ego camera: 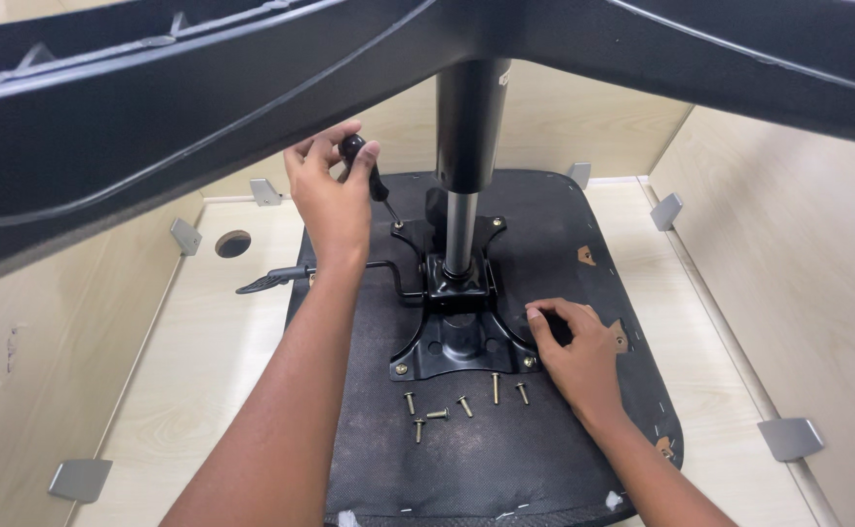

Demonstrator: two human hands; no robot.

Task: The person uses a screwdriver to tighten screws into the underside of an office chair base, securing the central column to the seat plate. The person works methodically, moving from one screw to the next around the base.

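My left hand (328,190) grips the black handle of a screwdriver (377,185), whose tip rests on a brass screw at the far left corner of the black metal mounting plate (457,342). That plate sits on an upturned black chair seat (544,254), with a gas cylinder (460,229) rising from its middle. My right hand (572,349) lies on the seat beside the plate's right corner, fingers curled and holding nothing that I can see. Several loose brass screws (457,402) lie on the seat just in front of the plate.
Black legs of the chair base (154,107) span the top of the view, close to the camera. A black lever (276,279) sticks out to the left of the plate. Light wooden panels with grey corner brackets (790,437) wall in the surface.
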